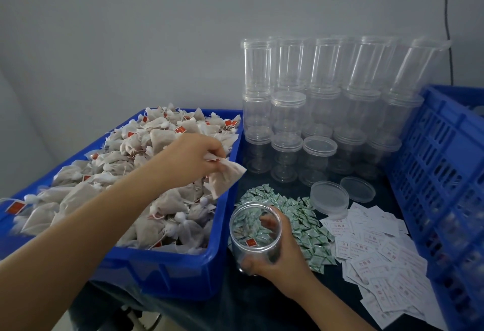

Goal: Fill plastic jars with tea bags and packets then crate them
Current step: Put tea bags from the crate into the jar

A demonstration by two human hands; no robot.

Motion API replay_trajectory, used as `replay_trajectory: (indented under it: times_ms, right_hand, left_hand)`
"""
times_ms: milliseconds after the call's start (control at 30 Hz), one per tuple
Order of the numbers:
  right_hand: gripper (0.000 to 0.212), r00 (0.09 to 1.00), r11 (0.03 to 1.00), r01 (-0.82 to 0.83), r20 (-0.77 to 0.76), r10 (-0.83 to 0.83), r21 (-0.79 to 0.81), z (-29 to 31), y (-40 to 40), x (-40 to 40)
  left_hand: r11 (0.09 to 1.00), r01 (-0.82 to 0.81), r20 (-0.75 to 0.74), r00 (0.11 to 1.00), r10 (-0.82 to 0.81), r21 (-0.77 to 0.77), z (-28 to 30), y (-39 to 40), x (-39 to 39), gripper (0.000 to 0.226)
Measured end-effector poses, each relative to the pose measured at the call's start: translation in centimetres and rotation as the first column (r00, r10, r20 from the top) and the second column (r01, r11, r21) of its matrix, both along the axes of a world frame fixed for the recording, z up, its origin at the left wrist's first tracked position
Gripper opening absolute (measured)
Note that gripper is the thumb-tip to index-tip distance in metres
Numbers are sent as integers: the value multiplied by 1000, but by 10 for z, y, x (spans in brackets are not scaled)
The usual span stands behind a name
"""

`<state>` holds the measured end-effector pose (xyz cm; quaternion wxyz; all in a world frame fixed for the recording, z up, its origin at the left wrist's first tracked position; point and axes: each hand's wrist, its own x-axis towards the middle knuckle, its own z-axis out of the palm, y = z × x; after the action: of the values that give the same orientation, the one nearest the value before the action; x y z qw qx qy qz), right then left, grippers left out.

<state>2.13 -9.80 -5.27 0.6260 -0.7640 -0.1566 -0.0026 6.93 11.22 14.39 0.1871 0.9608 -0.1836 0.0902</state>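
Observation:
My left hand (195, 157) pinches a white tea bag (226, 177) by its top and holds it above the right rim of the blue bin (167, 270), which is heaped with tea bags (125, 173). My right hand (277, 257) grips an open clear plastic jar (254, 228) standing just right of the bin. A red tag shows inside the jar near its bottom. The held tea bag hangs up and to the left of the jar's mouth.
Small green packets (301, 215) lie in a pile behind the jar. White paper slips (379, 257) spread to their right. Two loose lids (330, 197) lie on the dark table. Stacked empty jars (327, 100) stand at the back. A blue slatted crate (445, 173) stands at the right.

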Motion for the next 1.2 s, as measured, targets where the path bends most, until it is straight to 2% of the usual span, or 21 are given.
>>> replay_trajectory:
  times_ms: [367, 433, 567, 767, 833, 1000, 1200]
  right_hand:
    - [99, 1000, 1000, -13, -15, 13, 7, -3, -1, 2]
    - [95, 1000, 1000, -18, 0, 18, 20, -3, 0, 2]
    - [105, 999, 998, -25, -23, 26, 53, -4, 1, 3]
    - [106, 1000, 999, -21, -15, 22, 42, -7, 1, 4]
    - [108, 1000, 999, -22, -15, 22, 39, -8, 1, 4]
    - [109, 999, 999, -33, -15, 33, 31, -7, 1, 5]
    - [104, 999, 999, -35, 20, 35, 26, -4, 1, 5]
  left_hand:
    - [971, 239, -158, 958, -238, -9, -11, -40, -26, 11]
    - [969, 247, -174, 955, -240, 18, -20, -43, -27, 8]
    - [957, 273, -199, 948, -249, 100, -36, -46, -29, 9]
    - [917, 325, -207, 937, -280, 233, -51, -55, -32, 11]
    - [892, 332, -202, 939, -279, 307, -53, -60, -32, 14]
    - [751, 367, -216, 930, -297, 548, -53, -71, -30, 21]
    - [673, 479, -383, 874, -300, 564, -52, -83, -21, 17]
